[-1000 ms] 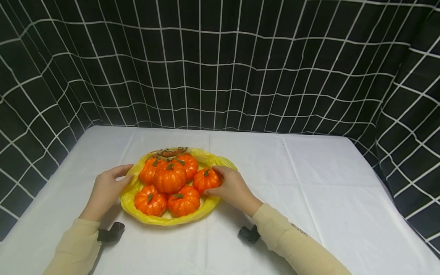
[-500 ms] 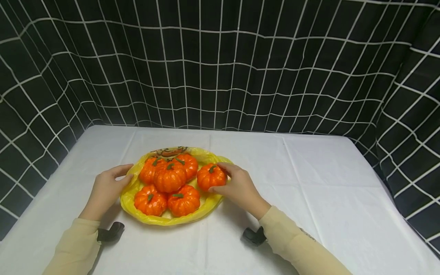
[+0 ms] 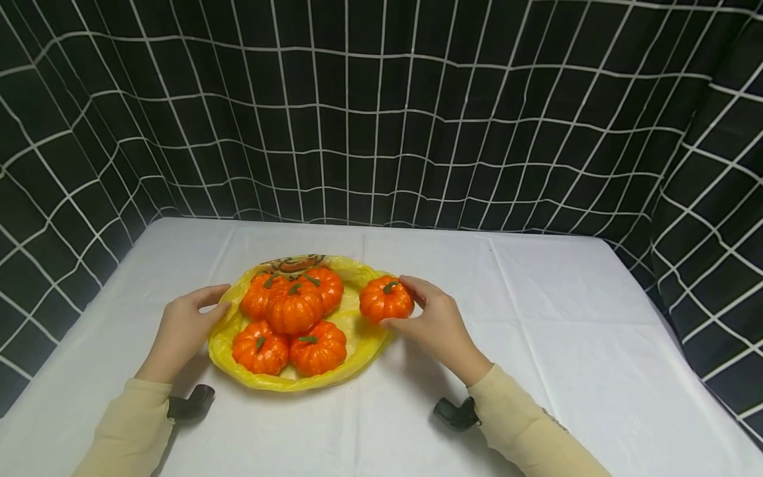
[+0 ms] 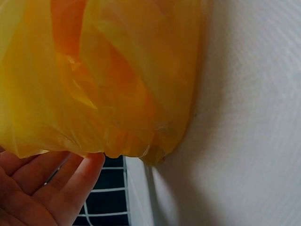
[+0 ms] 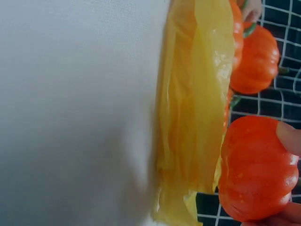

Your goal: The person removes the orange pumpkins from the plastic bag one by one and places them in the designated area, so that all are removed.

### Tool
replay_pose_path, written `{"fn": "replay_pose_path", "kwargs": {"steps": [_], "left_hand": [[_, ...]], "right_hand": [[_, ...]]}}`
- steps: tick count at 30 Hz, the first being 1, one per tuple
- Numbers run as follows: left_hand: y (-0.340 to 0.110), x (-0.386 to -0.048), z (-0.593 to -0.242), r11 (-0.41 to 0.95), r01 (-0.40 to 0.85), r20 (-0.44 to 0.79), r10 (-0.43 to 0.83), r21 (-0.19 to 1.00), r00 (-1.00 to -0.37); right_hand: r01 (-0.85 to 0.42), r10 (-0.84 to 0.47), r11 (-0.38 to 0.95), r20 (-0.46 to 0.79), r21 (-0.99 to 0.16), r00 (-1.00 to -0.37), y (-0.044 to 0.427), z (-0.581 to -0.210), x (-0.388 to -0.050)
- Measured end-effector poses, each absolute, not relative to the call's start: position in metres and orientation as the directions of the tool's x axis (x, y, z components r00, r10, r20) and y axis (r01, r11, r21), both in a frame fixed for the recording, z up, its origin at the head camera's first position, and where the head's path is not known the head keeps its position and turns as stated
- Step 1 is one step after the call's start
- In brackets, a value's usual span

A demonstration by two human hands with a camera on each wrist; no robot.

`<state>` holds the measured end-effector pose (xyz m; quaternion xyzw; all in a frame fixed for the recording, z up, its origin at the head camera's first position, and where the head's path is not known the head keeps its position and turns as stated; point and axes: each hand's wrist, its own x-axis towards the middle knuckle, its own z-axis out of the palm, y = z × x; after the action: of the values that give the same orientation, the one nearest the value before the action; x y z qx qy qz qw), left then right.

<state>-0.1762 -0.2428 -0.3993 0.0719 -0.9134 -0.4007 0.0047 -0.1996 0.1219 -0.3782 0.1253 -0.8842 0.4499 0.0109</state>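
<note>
Between thumb and fingers, my right hand holds a small orange pumpkin with a green stem, over the right rim of a yellow plastic bag. In the right wrist view this pumpkin is raised beside the bag's wall. Several similar pumpkins sit inside the bag, whose mouth is spread wide. My left hand touches the bag's left rim, with a gap between thumb and forefinger. In the left wrist view its fingers lie fairly straight against the bag; the thumb is hidden there.
The bag stands on a table with a white cloth. Black curtains with a white grid hang behind and at both sides. Dark wrist devices stick out from the beige sleeves.
My right hand has lifted the pumpkin out from among the others and carried it right, to the bag's right rim. The left hand and the other pumpkins have stayed in place.
</note>
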Motion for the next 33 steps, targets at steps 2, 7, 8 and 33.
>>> {"fn": "replay_pose_path", "kwargs": {"steps": [2,7,8,33], "left_hand": [[-0.243,-0.177,-0.4,0.668,-0.128,-0.052,-0.133,0.733,-0.99],[-0.243,-0.176,-0.4,0.671,-0.12,-0.047,-0.127,0.731,-0.991],[-0.244,-0.176,-0.4,0.673,-0.118,-0.044,-0.126,0.73,-0.991],[-0.244,-0.177,-0.401,0.679,-0.125,-0.049,-0.13,0.723,-0.99]], "right_hand": [[-0.224,-0.2,0.567,0.132,-0.793,-0.971,0.126,-0.378,-0.2],[-0.202,-0.17,0.557,0.128,-0.806,-0.977,0.135,-0.379,-0.2],[-0.199,-0.164,0.556,0.128,-0.807,-0.978,0.137,-0.379,-0.2],[-0.033,0.022,0.563,0.054,-0.826,-0.998,0.186,-0.377,-0.209]]}}
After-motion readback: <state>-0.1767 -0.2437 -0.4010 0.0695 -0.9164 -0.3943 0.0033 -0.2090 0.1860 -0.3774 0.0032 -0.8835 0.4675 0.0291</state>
